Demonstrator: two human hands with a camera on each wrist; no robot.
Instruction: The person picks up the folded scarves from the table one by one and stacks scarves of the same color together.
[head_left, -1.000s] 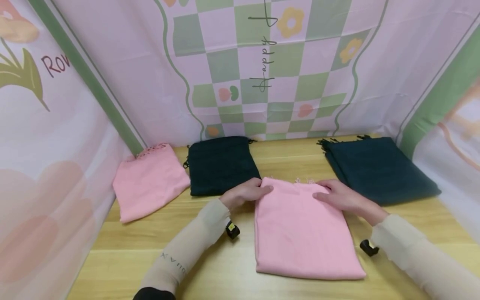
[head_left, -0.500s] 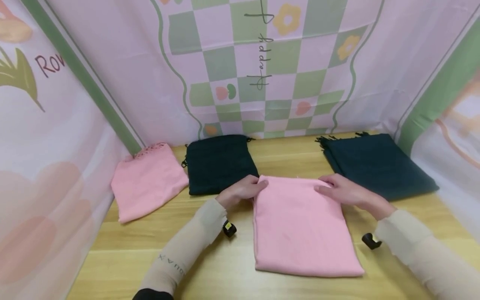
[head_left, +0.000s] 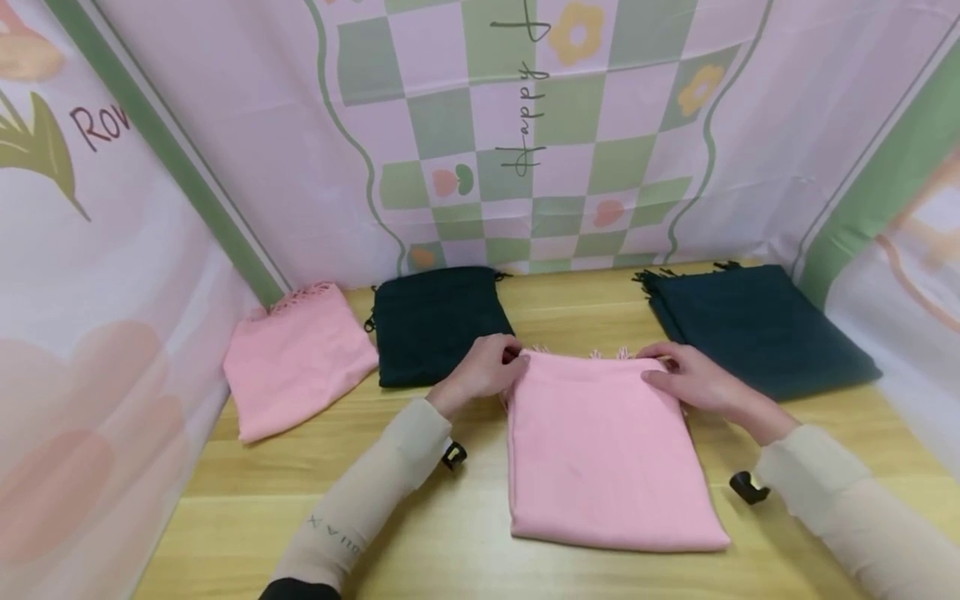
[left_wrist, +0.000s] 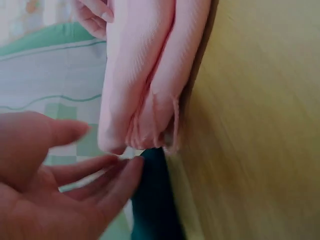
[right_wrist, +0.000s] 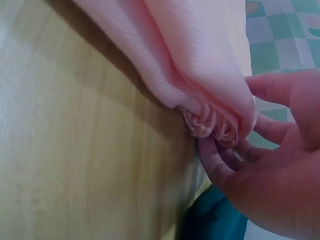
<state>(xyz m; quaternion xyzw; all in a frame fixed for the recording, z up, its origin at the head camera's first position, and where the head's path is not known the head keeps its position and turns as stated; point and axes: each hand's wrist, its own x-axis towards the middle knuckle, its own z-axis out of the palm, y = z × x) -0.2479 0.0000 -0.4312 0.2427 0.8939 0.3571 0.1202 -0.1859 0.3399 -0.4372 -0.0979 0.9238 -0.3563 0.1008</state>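
A folded pink scarf (head_left: 611, 454) with a fringe lies flat on the wooden table. At its far left corner is my left hand (head_left: 480, 367); in the left wrist view the thumb stands apart from the cloth, and the loosely bent fingertips (left_wrist: 131, 167) reach the fringed end. My right hand (head_left: 693, 379) pinches the far right corner, thumb on top. Seen from the right wrist, the fingers of that hand (right_wrist: 285, 165) curl under the tasselled end (right_wrist: 205, 120).
Behind my left hand lies a folded dark green scarf (head_left: 442, 329), with another pink scarf (head_left: 296, 367) to its left. A second dark green scarf (head_left: 761, 333) lies at the back right. Patterned cloth walls (head_left: 315, 167) enclose the wooden table (head_left: 420, 533).
The pink scarf's far edge dipped over its fringe, and the fringe shows again now. My left hand has loosened at its corner; the right has shifted slightly right.
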